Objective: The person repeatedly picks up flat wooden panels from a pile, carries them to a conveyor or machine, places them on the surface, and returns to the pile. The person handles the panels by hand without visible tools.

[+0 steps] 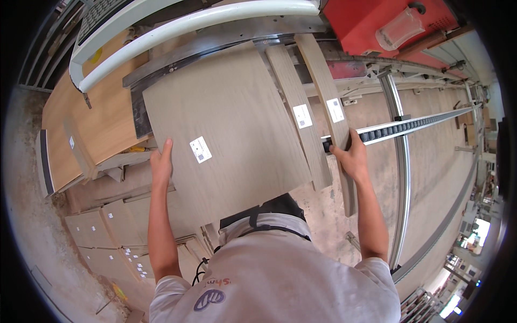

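A wide wood-grain panel [230,121] with a printed label lies in front of me, its far edge on a dark metal machine bed [194,60]. My left hand [162,161] grips the panel's left edge, thumb on top and fingers hidden beneath. Close to the panel's right side lies a narrow wood-grain strip [297,89], also labelled. Farther right is a second labelled strip [323,80], angled away from the first at its far end. My right hand [352,155] holds this outer strip by its right edge near the close end, the thumb on its upper face.
A white tubular rail [194,16] curves over the far side, near a keyboard [97,18]. A red machine housing [351,24] stands at far right. A roller track [420,124] runs rightward. More boards [93,129] lie left, and labelled panel stacks [97,230] stand lower left.
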{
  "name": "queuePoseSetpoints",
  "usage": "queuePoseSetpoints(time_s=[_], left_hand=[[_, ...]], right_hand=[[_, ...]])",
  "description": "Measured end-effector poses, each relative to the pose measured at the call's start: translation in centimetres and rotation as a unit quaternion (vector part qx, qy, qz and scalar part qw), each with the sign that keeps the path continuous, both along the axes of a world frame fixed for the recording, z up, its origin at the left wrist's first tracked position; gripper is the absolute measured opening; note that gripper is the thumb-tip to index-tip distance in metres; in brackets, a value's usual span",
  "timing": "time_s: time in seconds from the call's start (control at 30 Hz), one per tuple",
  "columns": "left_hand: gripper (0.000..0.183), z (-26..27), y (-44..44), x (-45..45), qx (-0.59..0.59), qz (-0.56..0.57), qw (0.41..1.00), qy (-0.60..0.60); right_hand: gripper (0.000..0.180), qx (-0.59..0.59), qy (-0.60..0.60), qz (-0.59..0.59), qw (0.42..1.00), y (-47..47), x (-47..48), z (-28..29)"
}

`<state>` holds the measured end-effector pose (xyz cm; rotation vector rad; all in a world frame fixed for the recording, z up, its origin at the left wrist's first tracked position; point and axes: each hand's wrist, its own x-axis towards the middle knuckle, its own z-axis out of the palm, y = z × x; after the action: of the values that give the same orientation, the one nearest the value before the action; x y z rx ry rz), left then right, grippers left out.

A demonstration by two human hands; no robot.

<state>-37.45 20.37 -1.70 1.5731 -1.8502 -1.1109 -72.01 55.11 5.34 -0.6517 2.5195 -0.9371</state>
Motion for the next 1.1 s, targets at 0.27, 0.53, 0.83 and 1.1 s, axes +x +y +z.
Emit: queuePoseSetpoints(time_s=[0.27,0.53,0.83,1.1], left_hand=[[0.065,0.6,-0.4,-0.9,0.087,-0.019,0.996,-0.009],[0.055,1.6,-0.2,-0.7,0.058,-0.051,0.997,-0.027],[0.054,1.6,0.0,-1.6,0.091,-0.01,0.996,0.006],[0.047,1.2,1.0,-0.6,0.095,-0.018,0.995,0.009]], right_hand=[[0.063,-0.003,-0.087,0.095,0.992,-2.5,-6.5,-3.1],[0.057,-0.032,-0.312,0.066,0.947,-4.5,-5.9,-2.7],[0.061,-0.091,-0.447,0.014,0.89,-7.5,-6.6,-3.4],[0.062,-0.06,-0.45,0.022,0.891,-8.1,-8.0,-2.9]])
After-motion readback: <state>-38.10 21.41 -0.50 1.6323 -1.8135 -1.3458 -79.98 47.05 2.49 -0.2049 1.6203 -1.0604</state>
